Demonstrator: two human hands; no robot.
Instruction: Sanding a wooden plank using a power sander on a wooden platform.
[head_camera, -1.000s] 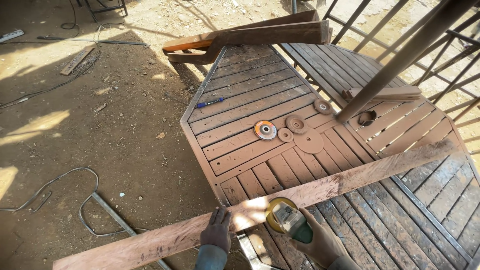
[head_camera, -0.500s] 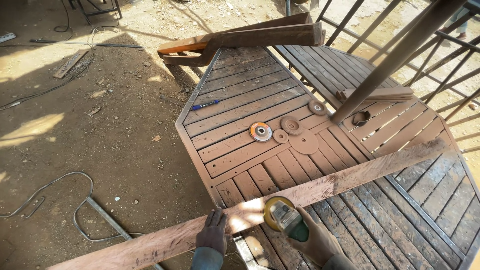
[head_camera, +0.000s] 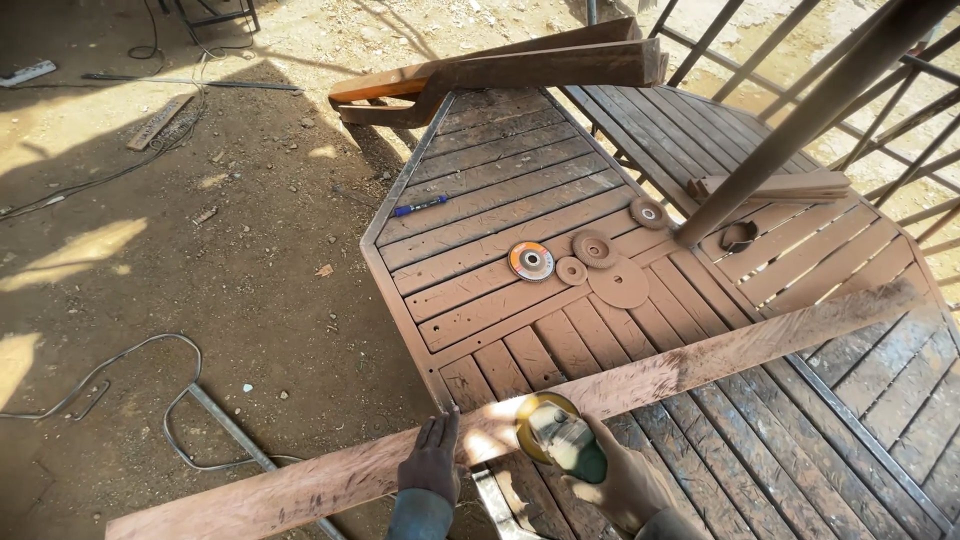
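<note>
Right hand clamped around angle grinder, disc against long reddish plank, left hand just beside, fingers spread flat on plank, plank rough, lying diagonally across slatted table

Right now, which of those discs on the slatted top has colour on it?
The leftmost disc: it has an orange ring around a grey face, while the other discs beside it are plain dusty brown.

Single head view, steeply down, close above slatted table.
</note>
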